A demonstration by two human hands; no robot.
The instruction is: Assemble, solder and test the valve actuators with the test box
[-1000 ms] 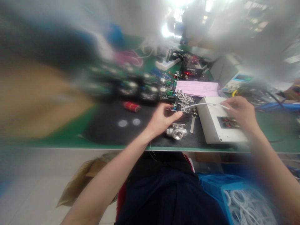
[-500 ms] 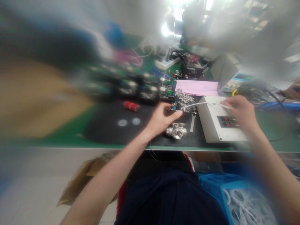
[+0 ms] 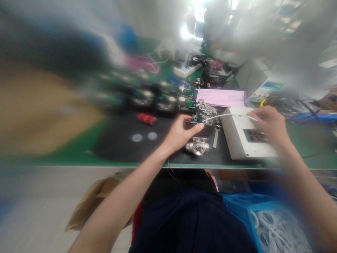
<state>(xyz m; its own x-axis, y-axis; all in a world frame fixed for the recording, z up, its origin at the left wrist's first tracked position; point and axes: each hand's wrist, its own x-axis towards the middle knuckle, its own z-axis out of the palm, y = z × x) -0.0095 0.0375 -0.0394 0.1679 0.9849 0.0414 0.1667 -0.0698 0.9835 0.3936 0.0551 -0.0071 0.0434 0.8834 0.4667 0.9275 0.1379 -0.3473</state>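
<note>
Small circuit board (image 3: pixel 197 120) and white wire (image 3: pixel 231 115) in hand, near the front edge of the green bench (image 3: pixel 65 159).

The left hand (image 3: pixel 181 135) pinches the board between thumb and fingers, over the right end of the black mat (image 3: pixel 126 142), just behind a metal valve fitting (image 3: pixel 197 147). The right hand (image 3: pixel 271 126) rests on the white box (image 3: pixel 238 142), fingers closed narrow on the wire, which runs left to the board. A heap of metal pins (image 3: pixel 207 108) lies just beyond.

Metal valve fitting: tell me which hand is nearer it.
Left. The left hand, pinching a circuit board, sits just behind-left of the valve fitting; the right hand, holding a white cable, is farther right over the white box.
</note>
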